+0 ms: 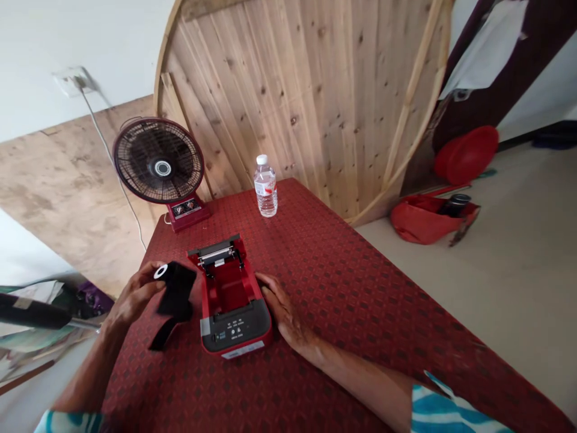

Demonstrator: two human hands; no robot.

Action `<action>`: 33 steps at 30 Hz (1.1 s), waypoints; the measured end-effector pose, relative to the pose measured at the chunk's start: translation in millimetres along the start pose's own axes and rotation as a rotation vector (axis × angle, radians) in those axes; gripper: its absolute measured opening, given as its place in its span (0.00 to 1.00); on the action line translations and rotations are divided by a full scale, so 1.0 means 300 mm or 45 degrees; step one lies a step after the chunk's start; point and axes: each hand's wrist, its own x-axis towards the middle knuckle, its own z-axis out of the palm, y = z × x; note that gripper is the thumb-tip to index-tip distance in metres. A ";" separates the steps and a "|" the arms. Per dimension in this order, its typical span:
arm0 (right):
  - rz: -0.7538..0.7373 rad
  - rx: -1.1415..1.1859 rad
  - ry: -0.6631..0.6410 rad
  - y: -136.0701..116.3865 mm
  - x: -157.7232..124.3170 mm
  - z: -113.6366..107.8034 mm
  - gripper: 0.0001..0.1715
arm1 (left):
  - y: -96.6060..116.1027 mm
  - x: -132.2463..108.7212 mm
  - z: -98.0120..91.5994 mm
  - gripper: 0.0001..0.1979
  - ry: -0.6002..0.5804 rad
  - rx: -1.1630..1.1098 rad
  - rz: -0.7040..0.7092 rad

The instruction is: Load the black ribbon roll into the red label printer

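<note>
white wall (126,36) | round plank panel (311,90) behind red patterned table (338,288) | pale floor (496,240) right

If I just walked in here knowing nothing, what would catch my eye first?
Probably the red-and-black printer with its lid open on the patterned red table, the right hand against its side. Just left of it, the left hand holds a black roll with a loose tail. Behind the table, a huge round wooden panel fills much of the background.
</note>
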 end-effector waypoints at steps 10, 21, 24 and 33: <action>-0.043 -0.032 0.010 -0.002 0.005 0.009 0.22 | 0.209 -0.084 0.296 0.23 -0.459 0.754 0.247; -0.078 -0.027 0.014 0.015 0.002 0.010 0.20 | 0.189 0.062 0.427 0.12 -0.764 1.469 0.272; -0.100 -0.017 0.010 0.012 0.004 0.010 0.20 | 0.179 0.088 0.427 0.10 -0.826 1.446 0.283; -0.085 -0.032 -0.010 -0.009 -0.002 0.002 0.19 | 0.207 -0.129 0.286 0.18 -0.440 0.935 0.453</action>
